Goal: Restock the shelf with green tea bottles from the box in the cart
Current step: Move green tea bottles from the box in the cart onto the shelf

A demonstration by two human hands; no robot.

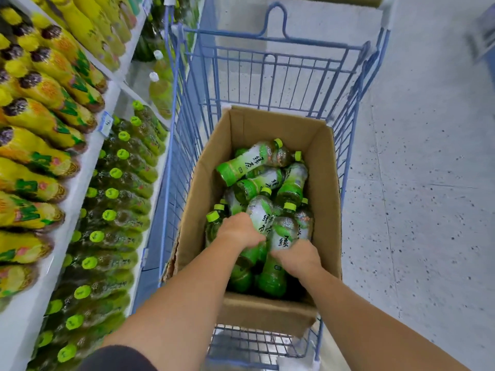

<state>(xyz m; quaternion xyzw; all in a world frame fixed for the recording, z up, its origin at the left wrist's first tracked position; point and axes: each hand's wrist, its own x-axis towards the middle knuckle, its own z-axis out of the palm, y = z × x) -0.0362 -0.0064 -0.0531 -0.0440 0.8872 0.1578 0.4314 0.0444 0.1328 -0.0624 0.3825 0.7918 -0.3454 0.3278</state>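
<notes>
Inside box (322, 170), bottle (284, 230) beneath right hand (296, 259) (gripped)

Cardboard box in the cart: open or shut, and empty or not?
Open, not empty: flaps of the box stand apart, green tea bottles lie jumbled inside.

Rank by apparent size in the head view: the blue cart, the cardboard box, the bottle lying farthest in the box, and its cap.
1. blue cart
2. cardboard box
3. farthest lying bottle
4. cap
None look alike in size.
</notes>
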